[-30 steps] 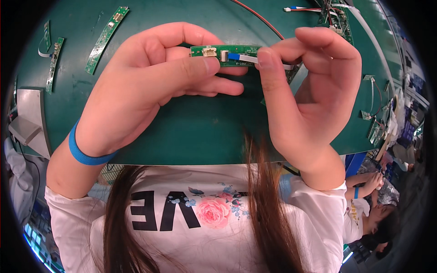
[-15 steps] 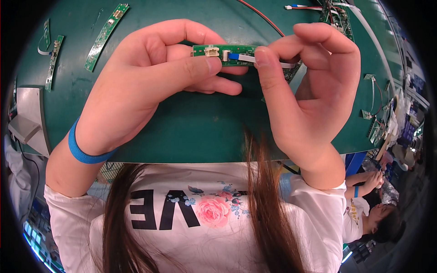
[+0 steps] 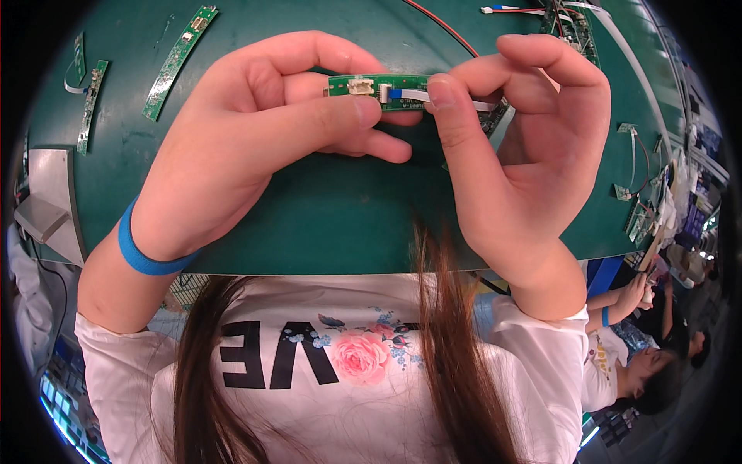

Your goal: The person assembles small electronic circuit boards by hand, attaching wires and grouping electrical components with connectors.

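Observation:
Between the thumb and fingers of my left hand (image 3: pixel 224 147) is a narrow green circuit board (image 3: pixel 340 82), held level above the table. A cream socket (image 3: pixel 360 85) stands on it near my left thumb. Right of that, a white flat cable with a blue end (image 3: pixel 396 94) sits at a small white connector (image 3: pixel 383 93). My right hand (image 3: pixel 525 139) is closed in a pinch on the flat cable at the board's right end, thumb in front. The thumb hides that end, so I cannot tell whether it grips the board too. The cable emerges beyond the thumb.
On the green table (image 3: pixel 340 224) a long circuit board (image 3: pixel 182 62) and a smaller one (image 3: pixel 92 108) lie at left. More boards with wires (image 3: pixel 572 35) lie behind my right hand. A metal bracket (image 3: pixel 54 205) stands at the left edge. Another person (image 3: pixel 618 356) sits at right.
My right thumb has shifted slightly left along the board, and the flat cable bows a little more. The left hand keeps its hold almost unmoved. The other person's hands have moved.

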### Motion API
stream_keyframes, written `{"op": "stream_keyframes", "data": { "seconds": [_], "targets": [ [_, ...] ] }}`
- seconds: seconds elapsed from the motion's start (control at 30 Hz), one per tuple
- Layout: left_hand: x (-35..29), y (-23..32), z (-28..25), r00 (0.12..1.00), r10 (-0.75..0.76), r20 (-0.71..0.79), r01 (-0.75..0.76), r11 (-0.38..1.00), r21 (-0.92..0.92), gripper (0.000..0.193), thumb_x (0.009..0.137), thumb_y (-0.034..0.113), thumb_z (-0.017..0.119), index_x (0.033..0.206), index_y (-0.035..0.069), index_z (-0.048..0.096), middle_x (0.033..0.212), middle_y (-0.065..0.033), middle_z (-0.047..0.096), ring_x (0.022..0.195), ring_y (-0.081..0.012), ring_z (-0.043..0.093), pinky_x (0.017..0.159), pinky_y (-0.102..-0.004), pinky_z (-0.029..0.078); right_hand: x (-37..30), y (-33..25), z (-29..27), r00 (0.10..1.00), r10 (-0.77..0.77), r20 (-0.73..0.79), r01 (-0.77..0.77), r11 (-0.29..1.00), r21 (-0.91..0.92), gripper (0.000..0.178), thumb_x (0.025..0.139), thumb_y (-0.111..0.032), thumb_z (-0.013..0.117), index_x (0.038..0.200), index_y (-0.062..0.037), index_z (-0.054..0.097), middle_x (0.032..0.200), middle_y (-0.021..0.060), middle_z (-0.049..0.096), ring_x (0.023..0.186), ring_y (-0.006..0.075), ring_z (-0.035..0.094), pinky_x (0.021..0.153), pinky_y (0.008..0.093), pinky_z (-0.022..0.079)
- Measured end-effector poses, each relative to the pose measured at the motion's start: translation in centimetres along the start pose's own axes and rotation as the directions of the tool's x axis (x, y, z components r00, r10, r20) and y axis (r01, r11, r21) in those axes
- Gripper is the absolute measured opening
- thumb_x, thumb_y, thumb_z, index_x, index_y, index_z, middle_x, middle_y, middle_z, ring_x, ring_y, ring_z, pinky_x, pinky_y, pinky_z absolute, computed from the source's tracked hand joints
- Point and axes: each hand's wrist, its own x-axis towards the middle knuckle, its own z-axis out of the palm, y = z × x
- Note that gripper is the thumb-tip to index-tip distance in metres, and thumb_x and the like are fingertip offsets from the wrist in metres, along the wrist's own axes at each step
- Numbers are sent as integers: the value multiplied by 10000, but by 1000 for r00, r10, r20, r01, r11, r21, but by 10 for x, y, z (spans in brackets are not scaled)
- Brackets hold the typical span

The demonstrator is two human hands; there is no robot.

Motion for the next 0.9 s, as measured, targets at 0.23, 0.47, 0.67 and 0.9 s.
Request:
{"op": "stream_keyframes", "data": {
  "seconds": [0.23,0.47,0.67,0.9],
  "targets": [
    [1,-3,1,999,43,21,-43,999,-21,226,877,51,534,1094,-10,522,1013,-121,633,858,-182,639,793,-270,502,0,-4,2,1000,-17,2,17,999,-32,446,775,115,620,1130,12,371,819,103,608,741,112,547,696,223,412],
    [4,-4,4,998,59,16,-59,998,-22,204,874,49,542,1073,8,521,965,-87,633,838,-149,625,779,-259,495,2,-12,0,991,113,64,-103,984,-145,451,759,115,634,1116,11,379,815,97,601,744,117,558,679,221,414],
    [4,-5,8,994,106,-39,-105,994,33,195,861,39,555,1053,15,525,902,-66,628,801,-136,616,738,-251,494,0,0,2,999,-33,-2,33,999,20,442,754,127,626,1104,25,375,809,101,591,729,122,566,679,220,426],
    [6,-4,12,977,200,-67,-196,978,69,108,836,25,569,932,15,520,839,-59,614,710,-129,609,659,-232,481,-2,-10,4,998,59,6,-58,992,-111,446,746,131,631,1094,25,373,824,103,576,721,128,571,692,216,430]
  ]
}}
